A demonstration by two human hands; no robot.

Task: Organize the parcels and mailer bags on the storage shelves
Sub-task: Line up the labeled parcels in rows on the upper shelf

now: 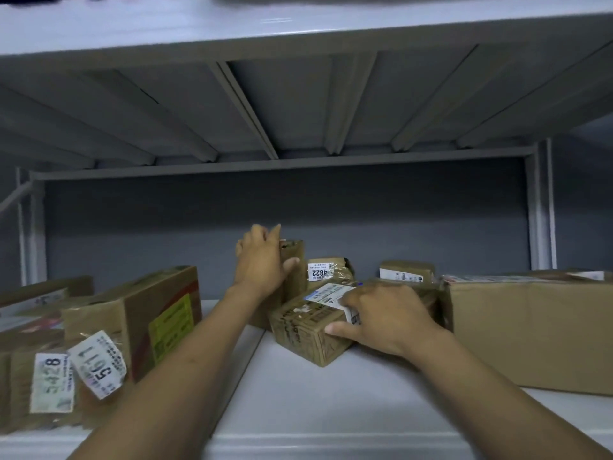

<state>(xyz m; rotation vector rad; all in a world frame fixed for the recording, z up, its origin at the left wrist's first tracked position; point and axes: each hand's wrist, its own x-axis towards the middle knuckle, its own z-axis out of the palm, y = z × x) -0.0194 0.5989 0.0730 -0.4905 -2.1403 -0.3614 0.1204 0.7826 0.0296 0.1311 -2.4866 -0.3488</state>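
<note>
Your right hand (384,313) grasps the small brown tape-wrapped cardboard parcel (305,330), which rests on the white metal shelf (331,410). Just behind that parcel, your left hand (262,263) grips a taller upright brown cardboard box (297,281).

I see bare left hand (262,263), bare right hand (384,317); both forearms (172,376) bare to the frame edge, skin uncovered throughout

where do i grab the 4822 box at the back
Probably from above, pinching its front and back faces near the top: the 4822 box stands with its top free, while the tall box crowds its left and the tilted parcel its front.
</note>
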